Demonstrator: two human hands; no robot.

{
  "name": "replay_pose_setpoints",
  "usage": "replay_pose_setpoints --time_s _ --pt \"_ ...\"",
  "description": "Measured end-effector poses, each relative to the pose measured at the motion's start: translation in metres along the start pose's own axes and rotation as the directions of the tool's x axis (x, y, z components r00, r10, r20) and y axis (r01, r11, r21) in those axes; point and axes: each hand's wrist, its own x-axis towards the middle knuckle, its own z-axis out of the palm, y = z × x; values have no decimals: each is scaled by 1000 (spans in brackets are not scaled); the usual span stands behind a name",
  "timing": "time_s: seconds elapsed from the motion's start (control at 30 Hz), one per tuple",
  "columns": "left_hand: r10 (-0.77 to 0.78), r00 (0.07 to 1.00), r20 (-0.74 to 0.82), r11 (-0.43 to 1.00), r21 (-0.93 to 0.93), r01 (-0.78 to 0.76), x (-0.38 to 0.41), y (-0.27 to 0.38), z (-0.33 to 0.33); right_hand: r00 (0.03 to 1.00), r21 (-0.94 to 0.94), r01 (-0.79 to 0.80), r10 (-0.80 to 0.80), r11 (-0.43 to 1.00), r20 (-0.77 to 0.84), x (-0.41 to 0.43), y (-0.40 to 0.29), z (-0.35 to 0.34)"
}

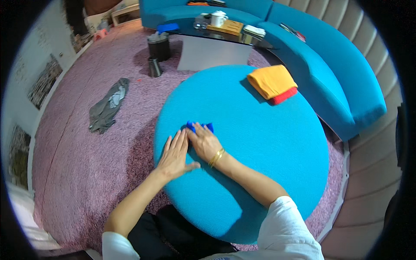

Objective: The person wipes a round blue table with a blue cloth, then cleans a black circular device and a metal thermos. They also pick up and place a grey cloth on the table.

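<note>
A large round blue upholstered ottoman (266, 143) fills the middle of the view. My right hand (204, 142), with gold bangles at the wrist, presses on a small dark-blue cloth (209, 126) near the ottoman's left side; the cloth is mostly covered by the fingers. Beside it my left hand (175, 157) lies on the ottoman, fingers stretched and thumb apart, its fingertips close to the right hand's. A folded yellow cloth (273, 81) rests on a folded red cloth (284, 96) at the ottoman's far right edge.
A grey garment (109, 107) lies on the pink carpet (81, 162) at left. Farther off are a metal container (155, 67), a dark bin (159, 48), and a glass-topped table (191, 31) bearing a white mug (218, 19) on a wooden tray (229, 27). A curved blue sofa (325, 65) stands behind.
</note>
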Motion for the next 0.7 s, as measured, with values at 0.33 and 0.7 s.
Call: replay_pose_setpoints --time_s 0.33,0.7 --pt "105 985 139 986 115 -121 31 48 8 992 -44 -122 120 992 -43 -47 25 -36" --pt "119 980 157 991 46 -127 9 61 2 989 80 -134 128 988 76 -62 15 -47"
